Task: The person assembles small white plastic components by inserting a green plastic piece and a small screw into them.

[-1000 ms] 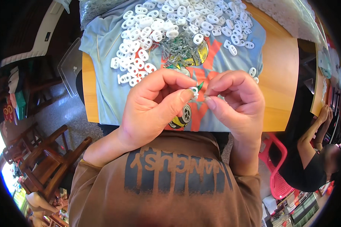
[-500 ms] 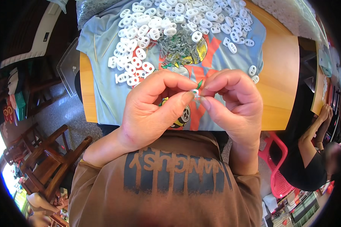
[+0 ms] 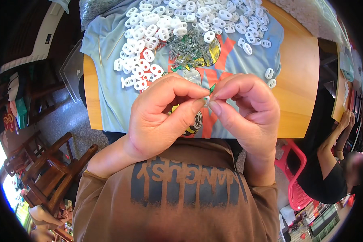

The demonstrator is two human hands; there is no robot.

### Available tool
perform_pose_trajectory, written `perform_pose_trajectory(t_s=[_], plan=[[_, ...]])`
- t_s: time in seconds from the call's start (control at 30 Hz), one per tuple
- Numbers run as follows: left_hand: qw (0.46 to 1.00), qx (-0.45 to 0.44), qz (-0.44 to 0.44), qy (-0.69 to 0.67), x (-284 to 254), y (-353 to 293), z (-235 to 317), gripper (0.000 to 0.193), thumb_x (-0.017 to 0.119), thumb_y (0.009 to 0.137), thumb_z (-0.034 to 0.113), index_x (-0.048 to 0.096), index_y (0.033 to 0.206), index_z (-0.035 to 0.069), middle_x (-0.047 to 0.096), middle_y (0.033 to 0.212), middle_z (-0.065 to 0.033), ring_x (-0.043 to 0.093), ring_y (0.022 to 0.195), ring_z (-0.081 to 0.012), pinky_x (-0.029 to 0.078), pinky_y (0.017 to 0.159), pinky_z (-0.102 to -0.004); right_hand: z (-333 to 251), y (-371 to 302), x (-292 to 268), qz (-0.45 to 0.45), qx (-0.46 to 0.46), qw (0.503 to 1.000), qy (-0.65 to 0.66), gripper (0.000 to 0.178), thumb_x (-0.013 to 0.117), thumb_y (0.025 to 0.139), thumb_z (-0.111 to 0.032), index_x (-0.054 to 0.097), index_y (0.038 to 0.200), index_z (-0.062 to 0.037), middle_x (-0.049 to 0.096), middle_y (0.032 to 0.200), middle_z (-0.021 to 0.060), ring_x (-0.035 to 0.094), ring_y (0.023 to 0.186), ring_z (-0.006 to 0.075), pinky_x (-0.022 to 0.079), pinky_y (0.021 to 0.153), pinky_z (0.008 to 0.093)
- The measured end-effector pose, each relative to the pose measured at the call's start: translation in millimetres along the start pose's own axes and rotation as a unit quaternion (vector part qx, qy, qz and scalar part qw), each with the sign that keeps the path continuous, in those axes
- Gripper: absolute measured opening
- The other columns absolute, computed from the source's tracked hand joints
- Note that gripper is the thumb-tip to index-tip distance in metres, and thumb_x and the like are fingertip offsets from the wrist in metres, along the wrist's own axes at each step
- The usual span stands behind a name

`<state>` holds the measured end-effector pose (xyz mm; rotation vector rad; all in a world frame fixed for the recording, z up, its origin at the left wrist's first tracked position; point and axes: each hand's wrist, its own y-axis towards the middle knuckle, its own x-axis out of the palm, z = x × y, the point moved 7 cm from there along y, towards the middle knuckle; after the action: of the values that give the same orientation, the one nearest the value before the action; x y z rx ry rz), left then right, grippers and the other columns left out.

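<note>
Above the near edge of the table my two hands meet fingertip to fingertip. Between thumb and forefinger, my left hand (image 3: 159, 111) pinches a small white plastic piece (image 3: 207, 101), mostly covered by the fingers. My right hand (image 3: 250, 109) is closed in a pinch against that piece's right side; what its fingertips hold is too small and hidden to name. A green pointed bit (image 3: 212, 88) sticks up between the forefingers. Beyond the hands lie a heap of small metal springs (image 3: 187, 50) and many white oval two-holed cord-lock pieces (image 3: 149, 31).
A grey-blue printed shirt (image 3: 250, 66) covers much of the wooden table (image 3: 300, 80). Two thin sticks (image 3: 100, 52) lie at its left. Clear plastic bags (image 3: 103, 14) sit at the back. A pink chair (image 3: 296, 173) and another person (image 3: 324, 173) are at right; wooden chairs (image 3: 54, 173) stand left.
My right fingertips have moved slightly left, closer against the white piece and my left fingers. The piles look the same, with a slight shift of the view.
</note>
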<state>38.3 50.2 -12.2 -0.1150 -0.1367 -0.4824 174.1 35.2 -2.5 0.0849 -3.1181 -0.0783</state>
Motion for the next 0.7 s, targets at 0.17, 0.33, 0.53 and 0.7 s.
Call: perform_pose_trajectory(t_s=[0.17,0.33,0.53,0.7], plan=[[0.999,-0.016,-0.002,-0.032,0,-1,-3,0.013,0.054,0.081,-0.004,0.057,0.094,-0.002,0.053,0.083,-0.0047,0.052,0.069,-0.0087,0.043,0.062,-0.0206,3,-3,2,0.014,0.014,0.999,0.028,0.013,0.06,0.071,0.006,0.056,0.082,0.001,0.056,0.075,0.0022,0.054,0.068,0.0067,0.043,0.06,0.0196],[0.998,0.028,0.005,0.053,-1,-4,-1,0.013,0.054,0.081,-0.004,0.057,0.093,-0.001,0.053,0.082,-0.0042,0.051,0.067,-0.0088,0.042,0.059,-0.0206,4,-5,4,0.006,0.024,0.999,0.029,0.013,0.06,0.072,0.007,0.056,0.082,0.0007,0.055,0.078,0.0028,0.053,0.071,0.007,0.043,0.062,0.0198],[1.0,-0.01,-0.001,-0.018,0,-4,-9,0.013,0.054,0.082,-0.001,0.056,0.095,0.0,0.054,0.079,-0.0026,0.05,0.066,-0.006,0.041,0.057,-0.0188,12,-10,4,0.015,0.052,0.993,0.101,0.015,0.06,0.073,0.007,0.054,0.086,0.0017,0.055,0.082,0.0041,0.054,0.074,0.0082,0.044,0.064,0.02],[0.99,-0.067,-0.012,-0.127,5,-4,-12,0.012,0.052,0.084,0.001,0.054,0.096,0.0,0.053,0.082,-0.0026,0.049,0.063,-0.0046,0.041,0.056,-0.0177,8,-14,4,0.036,0.05,0.989,0.134,0.018,0.06,0.074,0.007,0.053,0.09,0.0021,0.055,0.084,0.0055,0.054,0.077,0.0097,0.044,0.068,0.0215]])
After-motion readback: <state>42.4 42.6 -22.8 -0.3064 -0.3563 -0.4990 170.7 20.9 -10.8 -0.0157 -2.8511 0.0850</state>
